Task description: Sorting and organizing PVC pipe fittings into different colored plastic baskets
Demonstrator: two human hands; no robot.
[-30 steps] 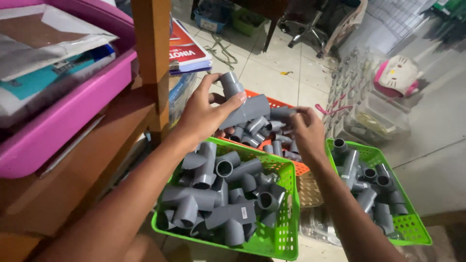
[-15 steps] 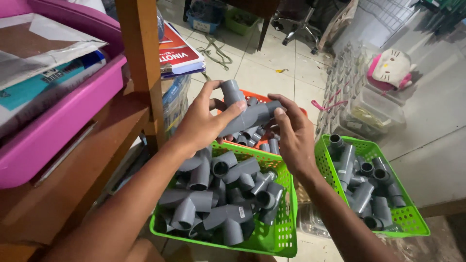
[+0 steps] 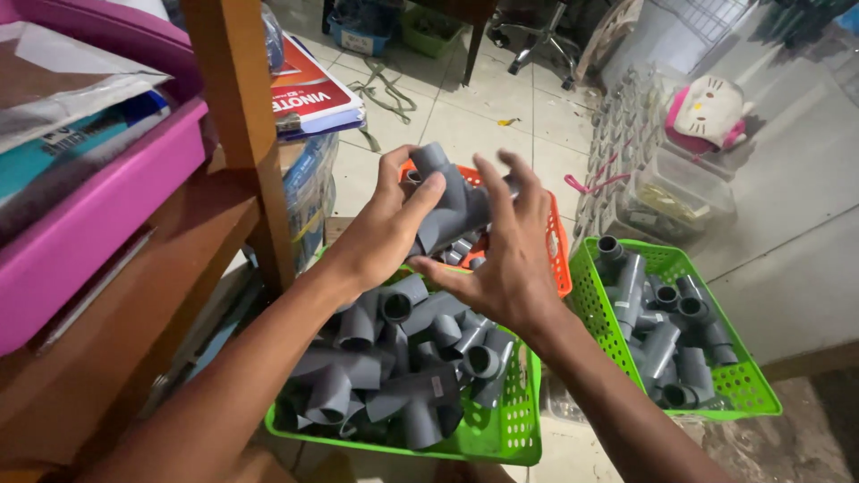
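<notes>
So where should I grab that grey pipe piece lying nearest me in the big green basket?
Probably by the straight stem of the grey T-shaped fitting, coming down from above. The stem lies on top of the pile with its round sides free, while the green basket wall blocks a reach from the front.
</notes>
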